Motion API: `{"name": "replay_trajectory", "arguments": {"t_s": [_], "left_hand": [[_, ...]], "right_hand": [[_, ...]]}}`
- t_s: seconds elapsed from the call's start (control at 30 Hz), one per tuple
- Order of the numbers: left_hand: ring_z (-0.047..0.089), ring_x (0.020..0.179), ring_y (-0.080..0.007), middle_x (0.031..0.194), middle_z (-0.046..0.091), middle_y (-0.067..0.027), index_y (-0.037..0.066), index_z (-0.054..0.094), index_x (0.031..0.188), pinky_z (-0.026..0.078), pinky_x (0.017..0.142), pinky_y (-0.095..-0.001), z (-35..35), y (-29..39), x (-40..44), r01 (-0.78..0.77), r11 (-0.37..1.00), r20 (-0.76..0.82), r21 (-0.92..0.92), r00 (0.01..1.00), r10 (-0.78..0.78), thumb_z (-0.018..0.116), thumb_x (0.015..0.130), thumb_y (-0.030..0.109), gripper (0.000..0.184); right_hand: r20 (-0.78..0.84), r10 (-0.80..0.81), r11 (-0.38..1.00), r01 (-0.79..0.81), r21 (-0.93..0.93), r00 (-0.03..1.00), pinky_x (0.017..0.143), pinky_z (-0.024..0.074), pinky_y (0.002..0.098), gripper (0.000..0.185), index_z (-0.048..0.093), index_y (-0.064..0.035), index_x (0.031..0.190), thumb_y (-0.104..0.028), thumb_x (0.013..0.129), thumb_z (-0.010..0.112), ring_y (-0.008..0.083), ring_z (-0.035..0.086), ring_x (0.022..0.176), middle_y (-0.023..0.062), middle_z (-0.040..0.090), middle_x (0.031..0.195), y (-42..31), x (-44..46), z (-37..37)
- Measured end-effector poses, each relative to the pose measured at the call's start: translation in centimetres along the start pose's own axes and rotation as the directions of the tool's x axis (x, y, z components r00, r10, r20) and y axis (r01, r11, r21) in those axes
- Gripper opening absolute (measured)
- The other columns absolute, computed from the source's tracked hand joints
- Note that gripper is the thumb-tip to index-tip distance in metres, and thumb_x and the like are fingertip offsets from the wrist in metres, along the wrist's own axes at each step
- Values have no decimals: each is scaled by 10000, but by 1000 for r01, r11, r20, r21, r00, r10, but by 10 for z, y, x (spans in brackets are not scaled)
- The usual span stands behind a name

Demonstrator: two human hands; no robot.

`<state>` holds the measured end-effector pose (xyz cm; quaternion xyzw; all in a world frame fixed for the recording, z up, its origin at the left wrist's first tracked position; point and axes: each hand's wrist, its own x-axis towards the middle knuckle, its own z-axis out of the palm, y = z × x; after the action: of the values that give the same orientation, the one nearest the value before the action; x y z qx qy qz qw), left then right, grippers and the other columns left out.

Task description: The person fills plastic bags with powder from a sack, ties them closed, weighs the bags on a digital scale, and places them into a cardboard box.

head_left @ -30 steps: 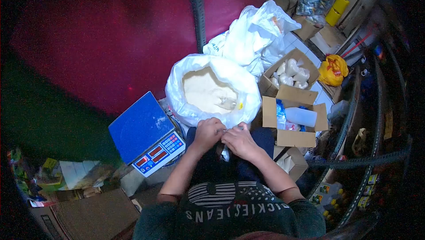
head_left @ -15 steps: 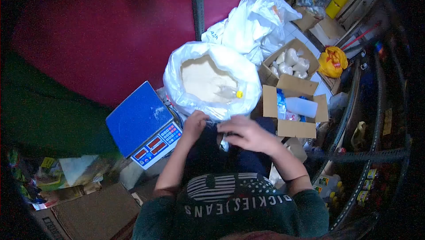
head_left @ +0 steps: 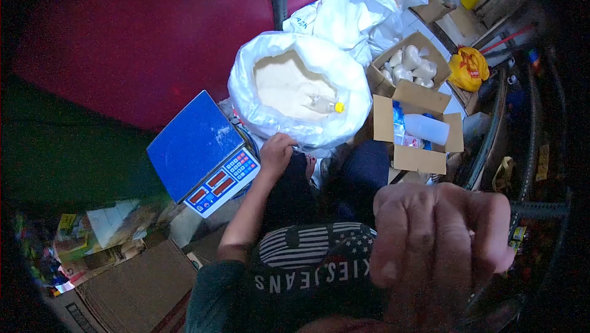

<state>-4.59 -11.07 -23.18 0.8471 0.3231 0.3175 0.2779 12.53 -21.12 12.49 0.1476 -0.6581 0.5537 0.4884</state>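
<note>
My left hand (head_left: 278, 153) is at the near side of a large white plastic-lined sack (head_left: 246, 96), its fingers curled against the sack's lower edge. Whether those fingers pinch the plastic or something small cannot be made out. Inside the sack lies a pale, fine granular material (head_left: 284, 84), and on it a clear plastic bottle (head_left: 321, 104) with a yellow cap rests on its side. Close to the camera, my right hand (head_left: 439, 235) is raised with its fingers bent and pressed together. Its fingertips, and anything in them, are hidden.
A blue digital scale (head_left: 196, 145) stands left of the sack. To the right are a carton (head_left: 381, 78) of filled clear bags and an open carton (head_left: 421, 160) holding a whitish plastic container (head_left: 427, 128). White sacks (head_left: 344, 13) lean behind; a metal shelf (head_left: 541, 210) borders the right.
My right hand has left the near side of the sack and come up close to the camera at the right. My left hand stays near the sack's edge. The view has shifted slightly.
</note>
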Motion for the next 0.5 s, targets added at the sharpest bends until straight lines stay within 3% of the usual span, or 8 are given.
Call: {"name": "replay_trajectory", "arguments": {"t_s": [0.1,0.5], "left_hand": [[589,830,-282,848,600,-77,97,651,792,473,733,-395,-1,7,1,32,999,-9,38,999,-32,558,729,41,126],[595,842,-282,848,613,-74,106,650,806,479,736,-388,1,7,5,74,997,9,24,997,-75,574,729,61,116]], "right_hand": [[67,33,999,-33,7,997,983,399,512,381,466,-144,1136,-445,905,497,335,638,933,158,645,1001,-1,3,-2],[-24,12,1000,-12,-7,1000,974,398,453,457,431,-99,1219,-392,884,538,340,592,1001,192,596,1095,4,-3,2]]}}
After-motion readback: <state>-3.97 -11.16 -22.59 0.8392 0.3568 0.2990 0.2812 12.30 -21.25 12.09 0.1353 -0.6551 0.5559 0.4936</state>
